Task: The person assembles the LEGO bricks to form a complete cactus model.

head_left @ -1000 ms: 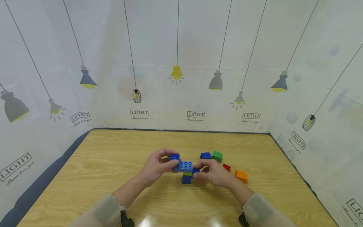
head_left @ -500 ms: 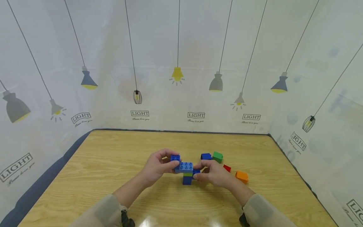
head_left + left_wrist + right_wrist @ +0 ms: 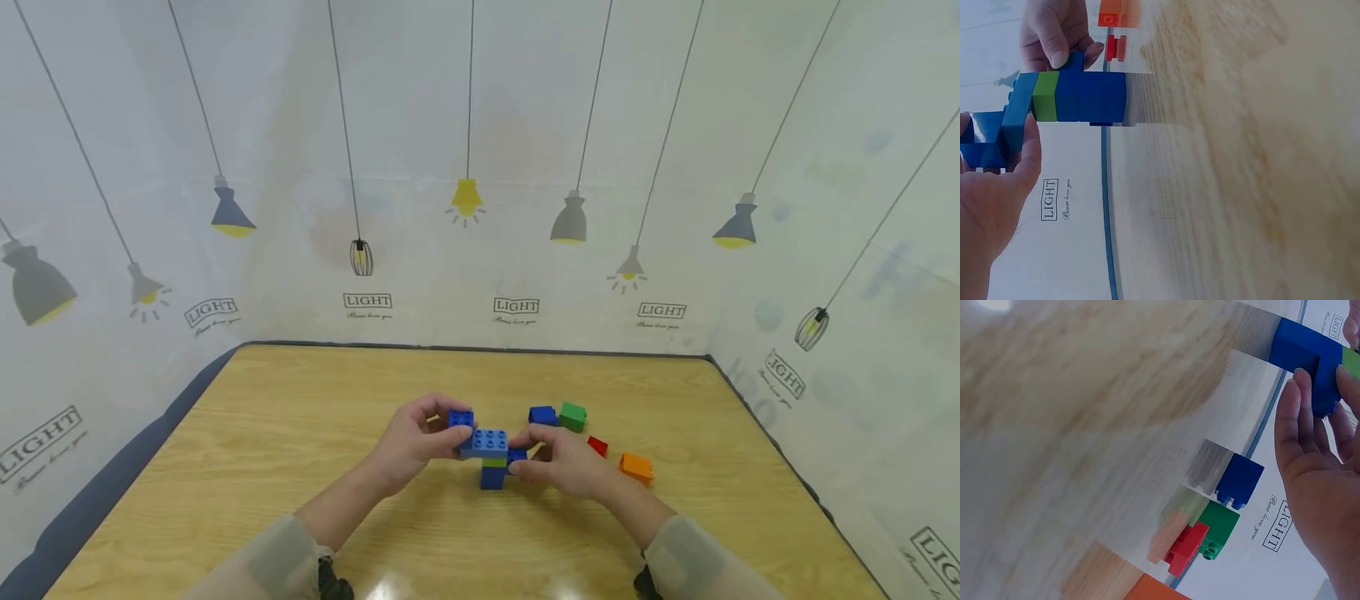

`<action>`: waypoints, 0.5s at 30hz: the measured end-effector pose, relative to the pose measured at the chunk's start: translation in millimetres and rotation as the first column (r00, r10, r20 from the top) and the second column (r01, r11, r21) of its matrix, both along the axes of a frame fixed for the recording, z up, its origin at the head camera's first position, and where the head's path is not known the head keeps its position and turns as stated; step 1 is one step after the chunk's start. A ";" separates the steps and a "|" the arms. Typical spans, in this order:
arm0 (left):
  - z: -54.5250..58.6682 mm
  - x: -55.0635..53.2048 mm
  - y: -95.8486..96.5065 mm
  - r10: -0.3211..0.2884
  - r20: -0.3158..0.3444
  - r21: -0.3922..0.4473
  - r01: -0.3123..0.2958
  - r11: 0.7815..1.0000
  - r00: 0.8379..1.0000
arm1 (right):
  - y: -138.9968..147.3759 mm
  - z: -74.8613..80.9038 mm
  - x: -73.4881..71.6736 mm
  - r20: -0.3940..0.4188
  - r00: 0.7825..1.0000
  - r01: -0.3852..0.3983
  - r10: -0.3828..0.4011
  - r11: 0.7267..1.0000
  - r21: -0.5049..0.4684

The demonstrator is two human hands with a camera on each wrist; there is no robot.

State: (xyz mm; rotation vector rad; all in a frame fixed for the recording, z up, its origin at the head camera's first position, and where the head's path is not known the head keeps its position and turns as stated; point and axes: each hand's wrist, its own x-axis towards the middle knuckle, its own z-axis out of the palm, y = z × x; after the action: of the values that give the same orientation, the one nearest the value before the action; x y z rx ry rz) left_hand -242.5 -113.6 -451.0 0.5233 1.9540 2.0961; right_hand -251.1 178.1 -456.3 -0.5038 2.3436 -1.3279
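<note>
A stack of toy building bricks stands on the wooden table [image 3: 300, 433] between both hands. At its bottom is a dark blue brick [image 3: 1102, 97], and above that a dark blue layer juts out to the right. A lime green brick [image 3: 1045, 97] comes over it, then a light blue brick [image 3: 491, 442] that overhangs leftward. On the overhanging end sits a blue brick [image 3: 461, 419]. My left hand [image 3: 408, 437] grips this upper left end between thumb and fingers. My right hand [image 3: 566, 462] pinches the jutting blue brick [image 3: 517, 456], its fingertips covering part of it.
Behind and right of my right hand lie loose bricks: a blue brick [image 3: 543, 415], a green brick [image 3: 573, 416], a red brick [image 3: 597, 447] and an orange brick [image 3: 636, 467]. A pale wall covering [image 3: 420, 325] printed with lamps encloses the table's back and sides.
</note>
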 end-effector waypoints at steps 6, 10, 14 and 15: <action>0.5 0.1 -0.5 0.000 0.013 -0.006 0.000 1.000 1.000 | 4.4 2.7 -1.1 -0.048 0.999 -0.009 0.012 0.998 0.060; 0.3 -0.8 -0.7 0.001 0.020 -0.014 -0.001 1.000 1.000 | 13.2 3.6 -1.0 -0.097 0.995 -0.014 0.022 0.997 0.080; 0.9 -1.6 -1.1 0.002 0.021 -0.024 -0.001 1.000 1.000 | 24.8 6.7 0.1 -0.133 0.991 -0.001 0.012 0.997 0.081; 1.3 -1.7 -1.1 0.002 0.021 -0.026 -0.001 1.000 1.000 | 27.7 7.7 0.2 -0.137 0.991 0.004 0.007 0.997 0.080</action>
State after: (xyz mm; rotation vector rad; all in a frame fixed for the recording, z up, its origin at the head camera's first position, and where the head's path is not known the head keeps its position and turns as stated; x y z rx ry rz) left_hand -244.2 -114.7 -449.7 0.4931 1.9675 2.0661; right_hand -250.9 205.8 -448.6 -0.5893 2.4954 -1.2279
